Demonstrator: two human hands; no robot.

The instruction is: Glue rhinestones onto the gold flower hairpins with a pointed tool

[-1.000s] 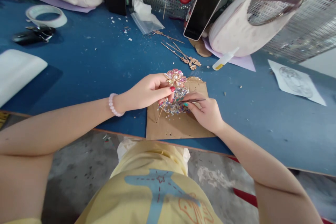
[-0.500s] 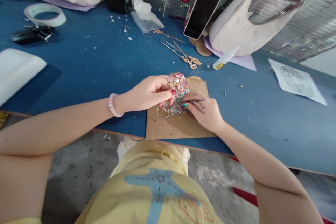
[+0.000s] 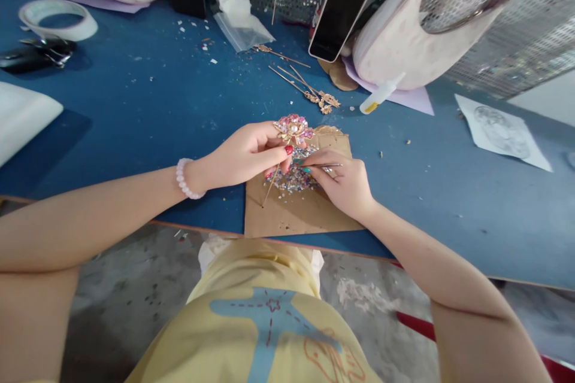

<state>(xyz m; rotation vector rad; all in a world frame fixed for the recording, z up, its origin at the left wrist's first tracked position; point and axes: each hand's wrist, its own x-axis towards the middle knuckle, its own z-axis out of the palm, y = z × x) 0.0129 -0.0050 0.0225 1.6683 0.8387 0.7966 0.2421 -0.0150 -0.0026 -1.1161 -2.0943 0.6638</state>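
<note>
My left hand [image 3: 256, 152] is closed on a gold hairpin [image 3: 294, 129] with a pink jewelled flower head and a pale pearl at its centre. The hairpin's thin stick slants down below the fingers toward the cardboard. Pinched in my right hand [image 3: 344, 182] is a slim metal tool, seemingly tweezers [image 3: 327, 166], its tip hidden by the fingers. Both hands are above a pile of small glittering rhinestones [image 3: 294, 179], which lies on a piece of cardboard [image 3: 309, 218] at the table's front edge.
Several gold hairpins [image 3: 321, 99] lie behind the hands, near a small glue bottle [image 3: 381, 96]. A phone [image 3: 344, 9] leans at the back beside a white bag [image 3: 413, 42]. Tape [image 3: 58, 19] and a black stapler-like object [image 3: 36, 54] lie left; a printed sheet [image 3: 503, 131] lies right.
The whole view has shifted slightly, so things appear a little further left and higher. My right hand has moved slightly closer to the left hand. Both grips are unchanged.
</note>
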